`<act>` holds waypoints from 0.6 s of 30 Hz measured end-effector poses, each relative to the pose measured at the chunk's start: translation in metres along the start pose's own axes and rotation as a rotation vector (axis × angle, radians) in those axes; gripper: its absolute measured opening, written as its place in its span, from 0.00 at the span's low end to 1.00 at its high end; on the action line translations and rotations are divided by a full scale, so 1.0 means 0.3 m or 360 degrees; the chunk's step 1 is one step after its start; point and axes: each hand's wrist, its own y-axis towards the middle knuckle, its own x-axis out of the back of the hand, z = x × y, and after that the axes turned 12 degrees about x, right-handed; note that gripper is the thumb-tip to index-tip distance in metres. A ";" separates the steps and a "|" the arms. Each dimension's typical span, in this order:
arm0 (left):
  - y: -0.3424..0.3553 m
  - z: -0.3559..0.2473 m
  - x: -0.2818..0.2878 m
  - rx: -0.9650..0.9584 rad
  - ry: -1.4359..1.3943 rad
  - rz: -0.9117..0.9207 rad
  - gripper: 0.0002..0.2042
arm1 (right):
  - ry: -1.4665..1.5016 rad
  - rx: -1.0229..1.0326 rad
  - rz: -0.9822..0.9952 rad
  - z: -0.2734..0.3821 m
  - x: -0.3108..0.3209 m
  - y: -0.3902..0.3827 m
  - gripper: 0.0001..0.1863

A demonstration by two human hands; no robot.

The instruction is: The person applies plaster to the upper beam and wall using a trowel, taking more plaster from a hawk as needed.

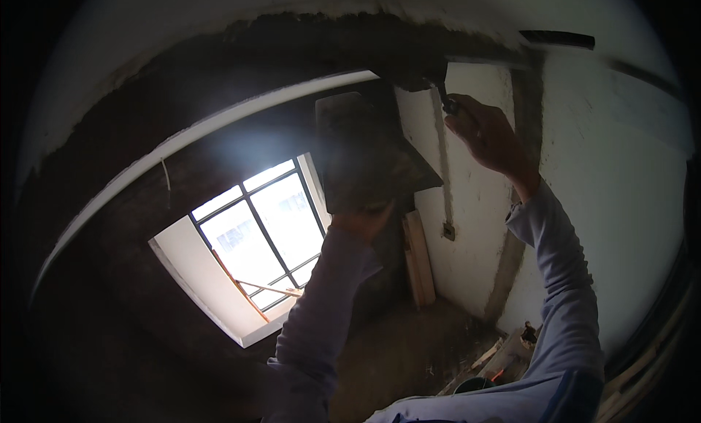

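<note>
My left hand (363, 221) is raised at the middle of the view, closed beneath a dark, flat plasterer's hawk (358, 156) that it holds up. The hawk's grip is hidden from me. Higher and to the right, my right hand (483, 134) is wrapped round the handle of a trowel (447, 101). The dark trowel blade lies at the lower edge of the dark plaster band (292, 47) along the top; whether it touches is too dim to tell.
A pale strip (219, 118) curves beneath the plaster. A bright barred window (266, 218) is at centre left. White wall (606, 167) spans the right, with an outlet box (448, 231). Boards (418, 262) lean in the corner; wood scraps and a bucket (475, 384) lie low right.
</note>
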 end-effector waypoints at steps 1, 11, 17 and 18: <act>0.013 0.010 -0.028 -0.0002 0.0009 0.0001 0.28 | 0.0098 -0.0036 0.0037 -0.031 -0.001 0.014 0.22; 0.081 0.004 -0.120 -0.0276 0.0194 -0.0045 0.26 | 0.0554 -0.0758 0.0497 -0.156 -0.005 0.095 0.21; 0.111 -0.084 -0.075 0.0129 0.0014 0.0065 0.26 | 0.0485 -0.0841 0.0443 -0.251 -0.008 0.078 0.20; 0.111 -0.083 -0.079 0.0065 0.0015 0.0008 0.25 | 0.0440 -0.0783 0.0417 -0.246 -0.012 0.058 0.21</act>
